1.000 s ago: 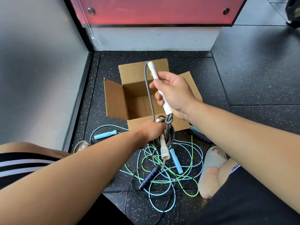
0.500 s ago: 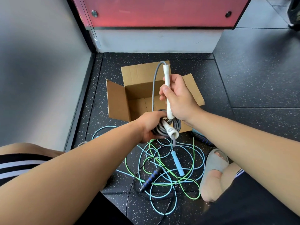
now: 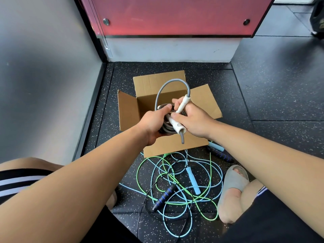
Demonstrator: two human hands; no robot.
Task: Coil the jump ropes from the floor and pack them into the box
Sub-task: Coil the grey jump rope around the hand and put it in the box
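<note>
A grey jump rope [image 3: 164, 128] with white handles is bunched into a coil, held over the open cardboard box [image 3: 128, 113]. My left hand [image 3: 154, 121] grips the coil from the left. My right hand [image 3: 192, 120] holds one white handle [image 3: 183, 104] against the coil; a grey loop arches up from it. The second white handle [image 3: 177, 128] sticks out below. On the floor in front of the box lie tangled light blue [image 3: 192, 179], green [image 3: 210, 176] and black [image 3: 164, 196] jump ropes.
The box stands in a corner: grey wall [image 3: 43, 76] to the left, a white base with a red panel [image 3: 175, 14] behind. My sandalled foot [image 3: 231, 183] rests right of the tangle. Another dark blue-banded handle [image 3: 220, 154] lies by the box's right corner.
Both hands have carried the grey coil up and forward over the box. My right hand has brought the raised white handle down against the coil, leaving a short loop.
</note>
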